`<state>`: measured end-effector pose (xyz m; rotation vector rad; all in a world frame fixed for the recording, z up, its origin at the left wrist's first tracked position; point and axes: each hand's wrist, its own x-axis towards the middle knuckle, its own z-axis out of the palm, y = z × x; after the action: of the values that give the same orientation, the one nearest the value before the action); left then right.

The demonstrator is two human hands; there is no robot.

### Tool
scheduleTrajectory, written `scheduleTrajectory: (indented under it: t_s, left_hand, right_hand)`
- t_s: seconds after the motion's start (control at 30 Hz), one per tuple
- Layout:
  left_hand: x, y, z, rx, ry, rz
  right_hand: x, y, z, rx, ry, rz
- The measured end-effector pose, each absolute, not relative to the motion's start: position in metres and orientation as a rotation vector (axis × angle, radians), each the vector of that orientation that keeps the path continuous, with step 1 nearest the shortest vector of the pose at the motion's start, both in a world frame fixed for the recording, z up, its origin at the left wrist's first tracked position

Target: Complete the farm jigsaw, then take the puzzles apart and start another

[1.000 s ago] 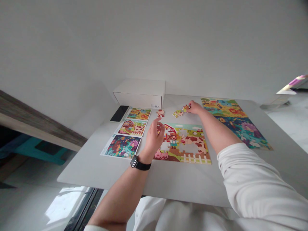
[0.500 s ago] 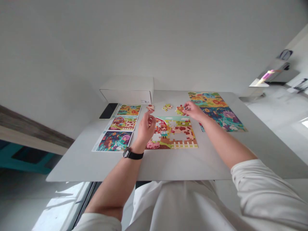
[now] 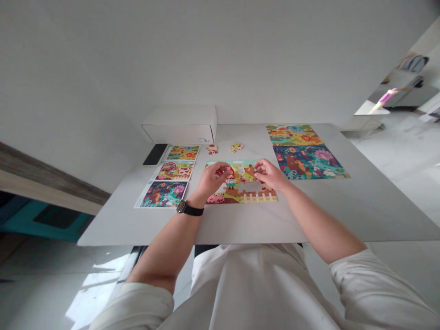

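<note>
A farm jigsaw puzzle (image 3: 240,198) with a barn, a farmer figure and a white fence lies in front of me, with gaps in its middle. My right hand (image 3: 271,175) pinches a brownish-yellow puzzle piece (image 3: 249,173) over the upper middle of the picture. Over the barn side hovers my left hand (image 3: 213,179), its fingers curved and thumb apart, with nothing visible in it; it hides part of the barn. Behind the puzzle lie a red-and-cream loose piece (image 3: 212,149) and some yellow-green loose pieces (image 3: 236,147).
Left of the puzzle is a reference sheet (image 3: 174,170) with three small pictures, beside a dark phone (image 3: 155,154). A white box (image 3: 178,126) stands at the back against the wall. Two assembled pictures, a jungle one (image 3: 294,135) and a dark blue one (image 3: 309,162), lie to the right.
My right hand has brought the puzzle piece from behind the puzzle toward me and left, over the picture. My left hand has shifted slightly right and nearer, its fingers a little more spread.
</note>
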<state>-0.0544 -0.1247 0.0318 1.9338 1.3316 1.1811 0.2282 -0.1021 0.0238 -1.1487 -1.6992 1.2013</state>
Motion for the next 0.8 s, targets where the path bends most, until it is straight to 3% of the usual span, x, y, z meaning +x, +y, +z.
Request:
scheduleTrajectory:
  t_s: [0.47,0.8]
  left_hand:
    - [-0.041,-0.123,0.019,1.73,1.121,1.073]
    - [-0.083,-0.117,0.045,1.59,1.099,1.132]
  right_hand:
    - [0.208,-0.115,0.019,-0.968,-1.666,1.308]
    - [0.216,-0.109,0.016,-1.009,-1.676,1.188]
